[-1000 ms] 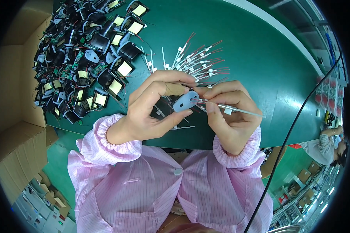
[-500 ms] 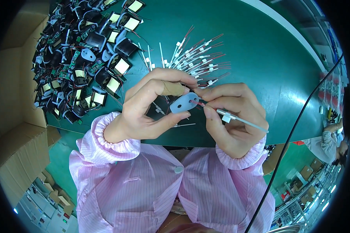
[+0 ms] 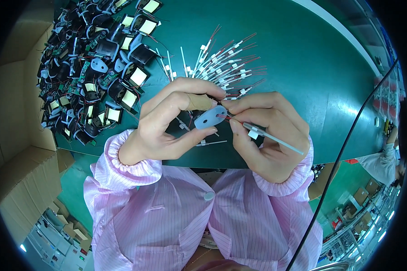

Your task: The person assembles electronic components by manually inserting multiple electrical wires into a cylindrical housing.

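Change over the last second: white tagged stick [image 3: 280,142] slants more steeply down to the right; blue-grey piece [image 3: 212,118] keeps nearly the same slant.
Left hand [image 3: 160,123]: grasping the blue-grey piece, thumb below, fingers above.
Right hand [image 3: 280,124]: pinching at the piece's right end, with the stick lying across its fingers.
Tabletop [image 3: 321,90]: green; near edge close to the wearer's body, both hands above it; far edge curving round at upper right; bare surface right of the hands and at upper middle.
Pile of black units [image 3: 106,47]: bounds the left side, beside cardboard box [image 3: 13,95].
Fan of white sticks [image 3: 217,67]: just beyond the hands, red leads pointing mostly up and right.
Blue-grey piece, axis: long oval, lower left to upper right, between the hands.
Red wires [image 3: 225,117]: from the piece's right end toward the right fingertips; join with stick hidden.
White tagged stick, axis: outer end pointing lower right.
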Available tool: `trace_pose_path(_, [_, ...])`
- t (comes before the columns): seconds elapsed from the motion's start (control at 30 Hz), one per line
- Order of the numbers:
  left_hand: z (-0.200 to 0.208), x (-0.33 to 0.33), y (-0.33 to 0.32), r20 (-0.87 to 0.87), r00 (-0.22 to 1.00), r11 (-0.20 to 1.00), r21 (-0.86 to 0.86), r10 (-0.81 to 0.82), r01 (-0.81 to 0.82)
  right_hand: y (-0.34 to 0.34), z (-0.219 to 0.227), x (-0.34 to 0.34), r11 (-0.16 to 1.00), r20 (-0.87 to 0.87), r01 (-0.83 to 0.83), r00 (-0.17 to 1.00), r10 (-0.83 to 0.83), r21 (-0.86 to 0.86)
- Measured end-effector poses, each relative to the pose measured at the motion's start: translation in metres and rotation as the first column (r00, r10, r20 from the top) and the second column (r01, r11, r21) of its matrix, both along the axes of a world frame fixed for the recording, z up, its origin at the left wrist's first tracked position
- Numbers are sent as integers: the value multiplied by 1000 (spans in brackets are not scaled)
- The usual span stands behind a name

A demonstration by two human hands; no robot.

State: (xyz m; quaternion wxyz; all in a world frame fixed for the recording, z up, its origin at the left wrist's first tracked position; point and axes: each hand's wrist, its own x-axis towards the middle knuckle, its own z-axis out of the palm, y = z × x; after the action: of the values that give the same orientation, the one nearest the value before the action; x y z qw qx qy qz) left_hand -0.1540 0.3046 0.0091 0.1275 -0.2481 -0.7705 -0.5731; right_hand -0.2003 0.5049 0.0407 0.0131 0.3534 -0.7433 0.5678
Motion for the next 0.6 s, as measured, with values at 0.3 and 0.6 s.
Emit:
trace_pose_path(0.3, [0, 1, 2, -16, 999, 998, -35, 43, -43, -6, -4, 3, 999, -154, 37, 987, -34, 14])
trace_pose_path(0.6, [3, 2, 3, -39, 996, 995, -65, 77, -80, -7, -3, 4, 997, -222, 60, 974, -49, 45])
